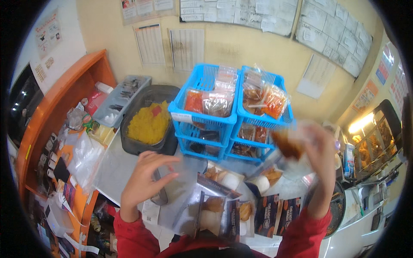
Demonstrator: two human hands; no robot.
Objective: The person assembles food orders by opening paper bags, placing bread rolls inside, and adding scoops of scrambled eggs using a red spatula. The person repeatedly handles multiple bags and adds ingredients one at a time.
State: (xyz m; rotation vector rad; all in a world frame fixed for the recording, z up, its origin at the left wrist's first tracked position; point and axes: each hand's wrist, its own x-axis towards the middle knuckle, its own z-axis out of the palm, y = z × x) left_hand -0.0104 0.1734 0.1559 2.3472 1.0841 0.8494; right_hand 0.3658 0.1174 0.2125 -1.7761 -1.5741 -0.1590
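Note:
My right hand [320, 148], blurred by motion, is raised at the right of the stacked blue baskets. Its fingers grip a brown piece [287, 145], too smeared to tell whether it is food or a sauce packet. With fingers and thumb curved apart, my left hand [146, 180] hovers over the grey table, holding nothing. Between my arms stand several dark paper food boxes, among them an open box [211, 182] with white rice [231, 181] and fried pieces. Fried food [245, 211] and rice fill another near box. Dark printed flaps [267, 215] stand toward me.
Blue baskets [204, 120] full of sauce packets stand against the wall. Left of them is a dark tub [148, 148] of yellow rice [149, 124]. A grey cutlery tray [118, 101] and an orange shelf [32, 142] flank it. At right are a round pan [337, 210] and a lit food display [374, 142].

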